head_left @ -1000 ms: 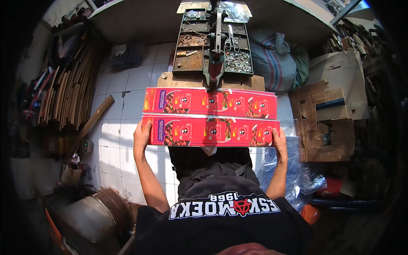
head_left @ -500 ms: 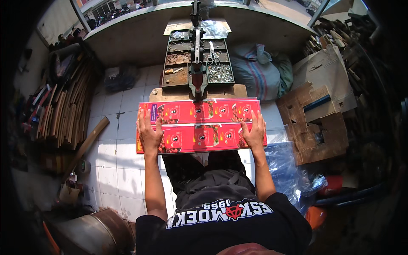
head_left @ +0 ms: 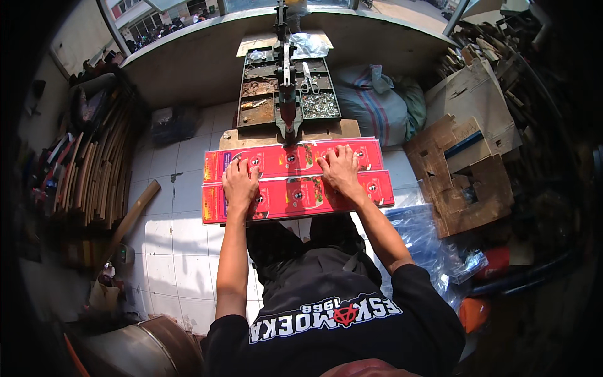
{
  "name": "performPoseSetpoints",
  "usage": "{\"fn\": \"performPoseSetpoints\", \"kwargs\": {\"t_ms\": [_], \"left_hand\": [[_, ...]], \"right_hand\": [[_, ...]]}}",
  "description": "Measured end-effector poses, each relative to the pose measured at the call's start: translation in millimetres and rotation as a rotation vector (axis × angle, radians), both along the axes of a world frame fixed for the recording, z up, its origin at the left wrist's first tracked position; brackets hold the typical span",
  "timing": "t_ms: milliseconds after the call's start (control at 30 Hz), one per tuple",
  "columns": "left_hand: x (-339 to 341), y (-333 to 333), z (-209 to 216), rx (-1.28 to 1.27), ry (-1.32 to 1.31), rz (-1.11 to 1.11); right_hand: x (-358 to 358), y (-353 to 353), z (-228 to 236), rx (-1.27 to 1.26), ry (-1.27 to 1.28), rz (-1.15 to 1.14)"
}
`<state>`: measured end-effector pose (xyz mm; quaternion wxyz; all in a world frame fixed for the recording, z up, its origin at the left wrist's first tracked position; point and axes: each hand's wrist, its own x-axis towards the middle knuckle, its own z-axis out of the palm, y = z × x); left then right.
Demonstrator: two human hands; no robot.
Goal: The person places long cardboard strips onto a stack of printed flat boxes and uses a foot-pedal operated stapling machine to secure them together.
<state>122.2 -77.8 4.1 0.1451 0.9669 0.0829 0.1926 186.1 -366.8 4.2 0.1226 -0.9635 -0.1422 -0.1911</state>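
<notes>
Two long red printed boards (head_left: pixel 292 201) lie one in front of the other under the press head, with food pictures and round emblems on them. Flat on the left part, across the seam between the boards, rests my left hand (head_left: pixel 240 183), its fingers apart and bent a little. My right hand (head_left: pixel 342 171) is spread over the right part, fingertips on the far board. Neither hand grips anything. A dark metal hand press (head_left: pixel 287 110) stands at the far edge of the boards, its tip just above them.
Behind the boards is a compartment tray (head_left: pixel 257 110) with small metal parts and scissors (head_left: pixel 308 81). Stacked cardboard (head_left: pixel 94 169) stands left; a cut brown board (head_left: pixel 440 188) and clear plastic sheeting (head_left: pixel 421 245) lie right. A stuffed sack (head_left: pixel 367 100) leans by the wall.
Both hands have moved inward from the boards' side edges onto their printed faces. My right hand has gone farther forward and left. The boards have shifted only slightly.
</notes>
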Motion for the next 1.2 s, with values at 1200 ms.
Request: {"fn": "performPoseSetpoints", "kwargs": {"t_ms": [1200], "left_hand": [[-1.5,1.7,-7.6,-0.050,-0.012,0.048]], "right_hand": [[6.1,5.9,-7.6,0.165,0.053,0.021]]}}
